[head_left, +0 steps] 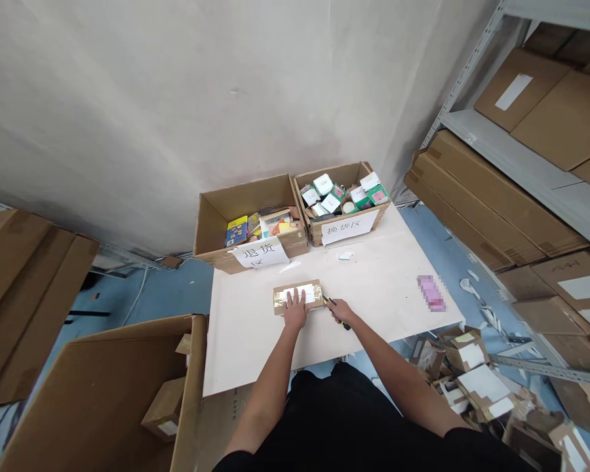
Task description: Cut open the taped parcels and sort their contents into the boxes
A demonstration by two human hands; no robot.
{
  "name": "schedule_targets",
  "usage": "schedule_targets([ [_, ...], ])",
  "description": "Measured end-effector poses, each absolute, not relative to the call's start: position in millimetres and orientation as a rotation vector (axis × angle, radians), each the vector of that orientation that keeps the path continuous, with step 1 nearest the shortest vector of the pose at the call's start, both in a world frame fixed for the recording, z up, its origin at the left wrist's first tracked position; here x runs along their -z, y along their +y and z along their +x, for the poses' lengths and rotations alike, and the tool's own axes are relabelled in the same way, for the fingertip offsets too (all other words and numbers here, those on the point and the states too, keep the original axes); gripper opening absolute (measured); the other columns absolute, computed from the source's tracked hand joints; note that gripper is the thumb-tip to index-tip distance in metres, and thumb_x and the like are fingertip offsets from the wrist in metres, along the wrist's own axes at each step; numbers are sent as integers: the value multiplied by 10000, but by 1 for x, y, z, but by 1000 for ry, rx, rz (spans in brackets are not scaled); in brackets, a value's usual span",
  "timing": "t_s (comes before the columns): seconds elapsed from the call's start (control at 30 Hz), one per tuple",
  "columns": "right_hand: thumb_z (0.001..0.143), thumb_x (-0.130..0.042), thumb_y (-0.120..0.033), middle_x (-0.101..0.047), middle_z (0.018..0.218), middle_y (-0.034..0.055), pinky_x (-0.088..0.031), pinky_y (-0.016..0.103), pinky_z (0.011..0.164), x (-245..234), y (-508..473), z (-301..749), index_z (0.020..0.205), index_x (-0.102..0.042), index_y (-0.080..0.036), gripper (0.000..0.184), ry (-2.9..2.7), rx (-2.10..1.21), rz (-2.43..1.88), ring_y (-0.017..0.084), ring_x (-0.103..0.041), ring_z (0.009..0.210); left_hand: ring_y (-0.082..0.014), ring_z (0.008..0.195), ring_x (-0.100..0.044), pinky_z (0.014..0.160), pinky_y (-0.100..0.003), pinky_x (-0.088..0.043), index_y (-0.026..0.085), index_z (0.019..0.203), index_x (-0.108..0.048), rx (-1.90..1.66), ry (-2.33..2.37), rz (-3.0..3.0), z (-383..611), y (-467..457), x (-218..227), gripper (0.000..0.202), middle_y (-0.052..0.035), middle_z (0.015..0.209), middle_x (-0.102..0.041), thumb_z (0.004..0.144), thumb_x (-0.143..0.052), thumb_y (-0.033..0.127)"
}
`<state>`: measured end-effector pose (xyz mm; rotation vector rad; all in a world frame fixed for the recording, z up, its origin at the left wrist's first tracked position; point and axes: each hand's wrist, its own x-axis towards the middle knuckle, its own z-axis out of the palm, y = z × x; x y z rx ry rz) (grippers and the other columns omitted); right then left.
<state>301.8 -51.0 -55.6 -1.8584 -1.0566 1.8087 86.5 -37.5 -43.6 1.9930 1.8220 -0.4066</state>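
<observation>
A small taped cardboard box with a white label lies on the white table. My left hand rests flat on its top, fingers spread over the label. In my right hand is a black and yellow utility knife, gripped by its handle. The knife's front end is at the box's right end; whether the blade touches the cardboard is too small to tell.
At the table's back stand an open carton of mixed packets and another of small green-and-white boxes. A large open carton stands left. Discarded boxes pile up at lower right, beside loaded shelving. A blurred pink item lies on the table.
</observation>
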Motion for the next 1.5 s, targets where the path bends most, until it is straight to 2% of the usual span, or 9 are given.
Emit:
schedule_targets([
  [0.27,955,-537,-629,-545,577,-50,-454,240,448,66,-82,279,826,-453,-268,392,-750,-1401,-2017,145,-555,447,-322,1569,-283,1217,-496,-349,272,1606,-408,307,1811,1977,70,-10,14,613,-73,1714,-338,1025,-399,470],
  [0.47,798,-744,-643,-731,1005,83,-554,303,681,66,-50,236,1003,-482,-272,498,-931,-1262,-2174,274,-735,942,-322,1614,-147,1235,-560,-274,270,1655,-278,384,1870,1881,35,1,4,635,-89,1756,-216,1036,-308,409],
  [0.63,763,-796,-581,-737,1085,148,-539,321,733,51,31,217,1062,-541,-239,521,-999,-1221,-2249,310,-725,1048,-363,1336,-574,1053,-475,-476,98,1558,-439,490,1968,1722,39,-26,4,635,-255,1505,-544,984,-394,367],
  [0.77,762,-821,-464,-751,1056,118,-523,298,743,35,66,219,1048,-568,-236,445,-1207,-1227,-2145,293,-725,1023,-299,1103,-713,899,-379,-547,188,1265,-710,479,1847,1739,46,-36,0,433,-170,1213,-735,973,-448,372],
  [0.87,836,-753,-503,-749,1042,116,-514,308,740,34,44,232,1102,-563,-232,425,-1223,-1106,-2157,298,-726,1003,-305,1260,-646,982,-401,-530,233,1346,-662,405,1803,1831,45,-25,-3,432,-150,1384,-669,969,-466,314],
  [1.1,786,-752,-678,-746,1033,134,-516,349,735,63,-71,240,1081,-557,-245,559,-1205,-1219,-2280,342,-732,1017,-309,1637,-24,1247,-556,-276,373,1666,-202,389,1352,2234,30,-5,10,961,-2,1784,-43,830,-641,191],
  [1.23,752,-813,-649,-738,1093,145,-516,339,764,55,-45,228,1093,-532,-246,597,-1249,-1159,-2330,339,-720,1073,-374,1611,-126,1207,-606,-294,337,1674,-206,433,1619,2085,26,-15,21,921,-62,1778,-112,859,-623,239],
  [1.37,770,-846,-545,-742,1049,122,-509,307,747,40,12,211,1081,-532,-247,532,-1327,-1089,-2272,306,-717,1031,-450,1465,-388,1151,-626,-342,214,1618,-379,452,1891,1921,27,-20,24,798,-213,1627,-423,885,-641,390],
  [1.5,1002,-530,-551,-729,919,70,-511,288,692,44,10,209,1026,-548,-256,297,-1183,-1106,-2203,245,-721,870,-398,1574,-235,1223,-570,-297,269,1631,-346,354,1745,2015,20,-18,27,760,-139,1715,-305,921,-594,380],
])
